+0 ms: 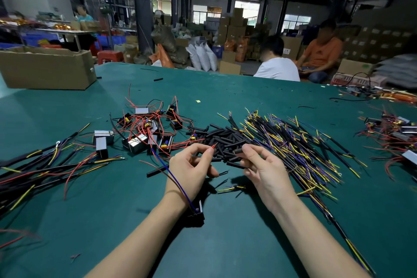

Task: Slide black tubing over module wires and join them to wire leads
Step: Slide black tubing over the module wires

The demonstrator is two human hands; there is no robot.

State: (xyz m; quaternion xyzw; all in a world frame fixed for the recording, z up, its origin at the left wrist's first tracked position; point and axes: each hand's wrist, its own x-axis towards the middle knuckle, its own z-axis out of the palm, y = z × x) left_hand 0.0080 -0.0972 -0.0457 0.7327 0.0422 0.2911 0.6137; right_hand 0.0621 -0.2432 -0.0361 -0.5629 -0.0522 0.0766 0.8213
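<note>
Wire tip: my left hand (191, 165) pinches the red module wire (214, 145) between thumb and forefinger, its bare end poking out toward the pile. If I grip too far back the tip will bend away when the sleeve meets it.
Tubing piece: my right hand (259, 165) pinches a short piece of black tubing (237, 151) at my fingertips, just beside the wire tip but not yet on it. A sleeve held askew would catch the strands and splay them, I judge.
Module: the small black module (196, 212) lies on the tabletop (225, 244) by my left wrist, with a blue wire (176, 181) running up across that wrist. A hard tug on the red wire could drag the module along or strain its solder joint.
Tubing pile: loose black tubing pieces (222, 136) lie heaped just beyond both hands. A careless sweep could scatter them.
Wire leads: the yellow and purple wire leads (291, 142) fan out to the right, touching the tubing pile. Picking one later may snag its neighbours.
Spare modules: a tangle of modules with red wires (149, 126) sits left of the pile; a trailing wire could hook into it.
</note>
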